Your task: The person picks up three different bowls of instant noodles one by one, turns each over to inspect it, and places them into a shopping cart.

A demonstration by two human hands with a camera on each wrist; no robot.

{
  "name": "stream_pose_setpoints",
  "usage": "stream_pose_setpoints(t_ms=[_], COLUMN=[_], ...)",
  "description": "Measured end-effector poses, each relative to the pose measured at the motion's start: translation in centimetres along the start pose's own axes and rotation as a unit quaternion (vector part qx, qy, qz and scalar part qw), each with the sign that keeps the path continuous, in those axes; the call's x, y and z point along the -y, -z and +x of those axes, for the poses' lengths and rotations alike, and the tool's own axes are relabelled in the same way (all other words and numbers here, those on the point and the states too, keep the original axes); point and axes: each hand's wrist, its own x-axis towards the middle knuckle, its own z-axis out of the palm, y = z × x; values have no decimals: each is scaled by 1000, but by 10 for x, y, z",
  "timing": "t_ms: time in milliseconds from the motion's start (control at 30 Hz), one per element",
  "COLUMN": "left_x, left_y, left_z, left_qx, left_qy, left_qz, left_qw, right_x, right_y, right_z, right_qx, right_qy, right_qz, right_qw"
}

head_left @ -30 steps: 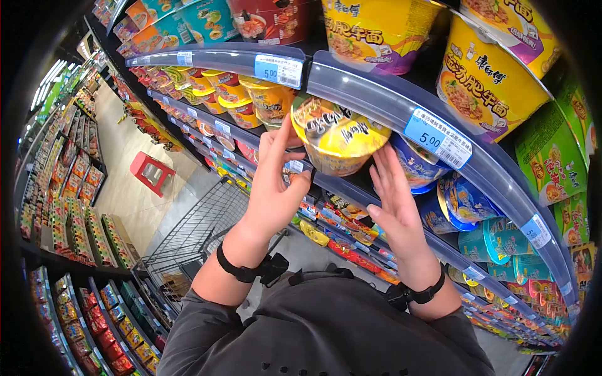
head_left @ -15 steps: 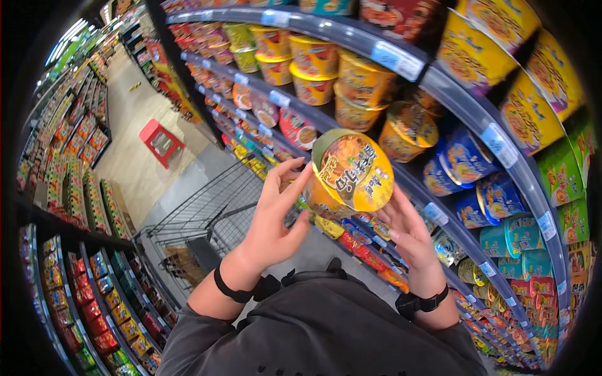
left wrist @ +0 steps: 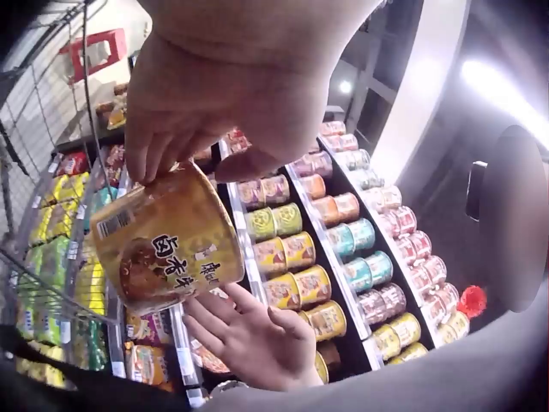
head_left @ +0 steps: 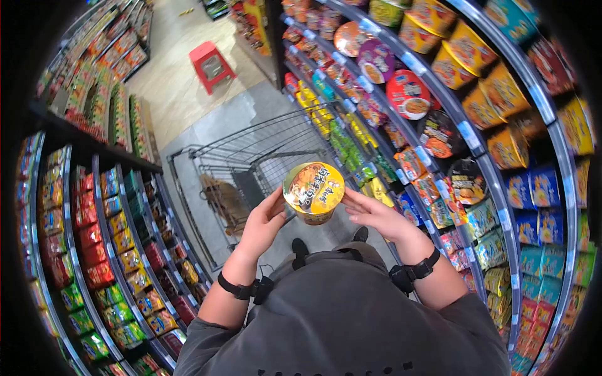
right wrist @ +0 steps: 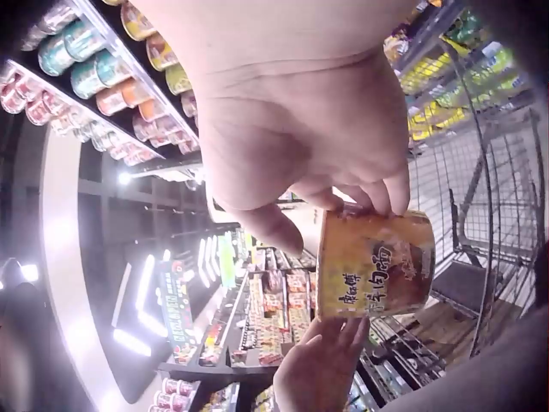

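Note:
A yellow instant-noodle cup [head_left: 315,190] is held between both hands above the cart, its printed lid facing up towards the head camera. On its left side rest the fingertips of the left hand [head_left: 260,225]; on its right side, those of the right hand [head_left: 381,216]. Both hands have fairly straight fingers, thumbs off the cup. In the left wrist view the cup [left wrist: 171,240] lies between the left hand [left wrist: 223,94] and the right hand's open palm [left wrist: 257,339]. The right wrist view shows the cup's printed side [right wrist: 376,266] under the right hand's fingers [right wrist: 390,193].
A wire shopping cart [head_left: 251,150] stands just ahead, with a brown item [head_left: 222,200] inside. Shelves of noodle cups and packets [head_left: 501,150] curve along the right, and packet shelves [head_left: 94,250] along the left. Further up the aisle is a red stool [head_left: 212,66].
Both hands have carried the cup away from the right-hand shelf, down and in front of the body, over the cart's near end. The head view has turned towards the cart and aisle.

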Motion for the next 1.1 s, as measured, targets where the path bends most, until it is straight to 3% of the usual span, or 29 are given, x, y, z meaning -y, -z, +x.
stream_pose_setpoints(t_ms=[300, 367, 433, 500, 533, 633, 667, 700, 800, 867, 933, 1100], left_x=[86, 108, 129, 152, 163, 200, 229, 224, 275, 310, 322, 372], left_y=[67, 76, 83, 94, 97, 109, 111, 111, 120, 125, 123, 123], left_z=[-15, -5, 9, 27, 38, 74, 84, 94, 122, 141, 158, 183], left_qx=[-156, -201, -230, -246, -259, -190, -216, -211, -200, -132, -123, -114], left_qy=[92, 98, 105, 154, 160, 223, 240, 260, 316, 418, 454, 524], left_qz=[-59, -73, -69, 98, 88, 47, 58, 32, 46, 49, 29, -31], left_qw=[982, 972, 965, 952, 948, 955, 945, 942, 926, 897, 882, 844], right_x=[-51, -59, -74, -88, -101, -133, -146, -164, -217, -250, -269, -302], right_y=[-32, -29, -20, -11, -5, 19, 26, 35, 68, 86, 92, 106], right_z=[123, 149, 175, 200, 215, 258, 270, 284, 318, 334, 346, 368], right_qx=[50, -16, -5, -43, -62, -60, -79, -77, -84, -78, -72, -22], right_qy=[-102, -192, -202, -239, -258, -330, -344, -352, -455, -478, -500, -534], right_qz=[41, 89, 104, 105, 103, 50, 43, 52, 51, 34, -35, -27], right_qw=[993, 977, 974, 964, 959, 941, 935, 931, 885, 874, 862, 845])
